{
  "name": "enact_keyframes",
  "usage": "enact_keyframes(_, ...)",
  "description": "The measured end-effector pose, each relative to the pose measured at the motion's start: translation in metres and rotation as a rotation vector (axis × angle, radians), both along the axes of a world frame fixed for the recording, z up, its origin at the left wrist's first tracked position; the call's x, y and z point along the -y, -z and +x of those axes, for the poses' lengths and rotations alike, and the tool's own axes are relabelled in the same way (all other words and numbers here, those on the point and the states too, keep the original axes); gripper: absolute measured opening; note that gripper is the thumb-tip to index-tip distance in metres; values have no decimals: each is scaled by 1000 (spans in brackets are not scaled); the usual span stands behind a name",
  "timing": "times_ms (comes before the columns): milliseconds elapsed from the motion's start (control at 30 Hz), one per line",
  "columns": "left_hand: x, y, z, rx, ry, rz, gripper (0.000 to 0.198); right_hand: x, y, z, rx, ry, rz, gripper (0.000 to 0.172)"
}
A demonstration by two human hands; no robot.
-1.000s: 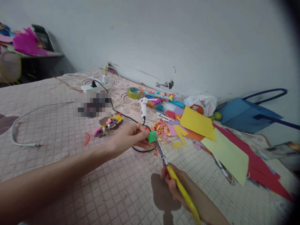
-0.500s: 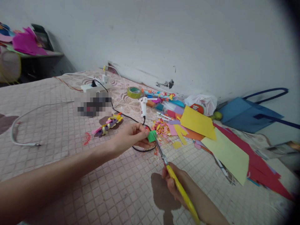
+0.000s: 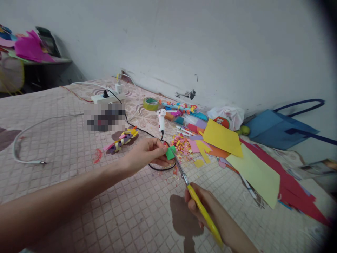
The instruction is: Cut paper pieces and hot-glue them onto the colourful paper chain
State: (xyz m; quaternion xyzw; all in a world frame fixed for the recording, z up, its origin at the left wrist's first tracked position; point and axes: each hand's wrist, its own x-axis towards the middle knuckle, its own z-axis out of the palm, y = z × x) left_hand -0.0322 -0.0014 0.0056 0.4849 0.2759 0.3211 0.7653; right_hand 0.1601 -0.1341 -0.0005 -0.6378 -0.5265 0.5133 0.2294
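A small piece of green paper (image 3: 171,153) is pinched between the thumb and fingers of my left hand (image 3: 154,151). My right hand (image 3: 201,200) is closed around the yellow handle of a pair of scissors (image 3: 200,205). The metal blades reach the lower right edge of the green paper; whether they cut into it is too small to tell. Just beyond my left hand lies a heap of tiny coloured paper scraps (image 3: 181,143). A white glue gun (image 3: 161,121) stands behind the hand, its black cord looping beneath it.
Yellow paper (image 3: 222,138), pale green paper (image 3: 255,177) and red paper (image 3: 286,189) lie at right, near a blue bag (image 3: 279,128). A decorated paper craft (image 3: 122,140) rests left of my hand. Tape (image 3: 151,103) and a power strip (image 3: 109,96) sit farther back.
The scissors' handle and my right hand have shifted slightly, with the fingers a little differently placed. My left hand and the green paper stay almost where they were.
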Motion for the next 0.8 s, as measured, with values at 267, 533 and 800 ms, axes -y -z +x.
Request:
enact_keyframes(267, 1, 0, 1, -4, 7, -22, 29, 1, 9, 5, 204, -165, 229, 46)
enact_keyframes(533, 2, -1, 2, -13, -1, -16, 26, -2, 3, -2, 205, -135, 275, 48)
enact_keyframes(800, 2, 0, 1, -14, -5, -6, 28, 0, -2, -3, 171, -53, 89, 48)
